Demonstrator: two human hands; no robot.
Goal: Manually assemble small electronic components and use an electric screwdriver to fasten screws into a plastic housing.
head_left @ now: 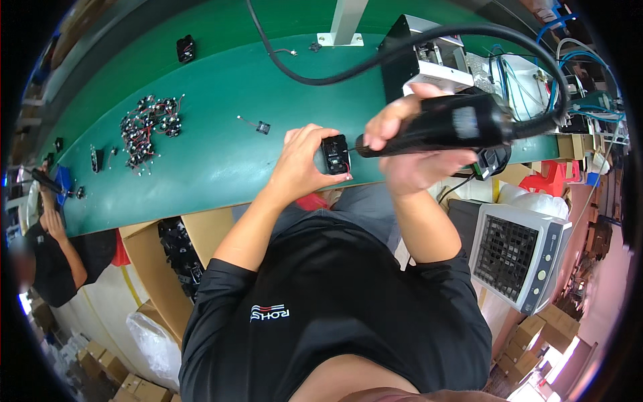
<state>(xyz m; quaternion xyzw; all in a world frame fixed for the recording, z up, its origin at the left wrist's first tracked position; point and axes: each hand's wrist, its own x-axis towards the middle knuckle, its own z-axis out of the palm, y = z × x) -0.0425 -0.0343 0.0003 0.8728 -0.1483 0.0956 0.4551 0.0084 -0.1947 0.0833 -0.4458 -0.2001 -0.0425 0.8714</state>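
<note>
Left hand (299, 164) pinches black part (335, 154) at table edge (221, 201) — screwdriver (442, 124) touching

The scene is viewed from a single head-worn fisheye camera, directed steeply downward over the wearer's chest. The green table (221, 154) is seen close ahead, its edges bent toward the rim. Floor and boxes are caught at the lower margins.

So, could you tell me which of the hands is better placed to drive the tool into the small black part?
The right hand, probably: it already grips the black electric screwdriver, whose tip points at the small black part. The left hand pinches that part over the green table edge, steadying it.
</note>
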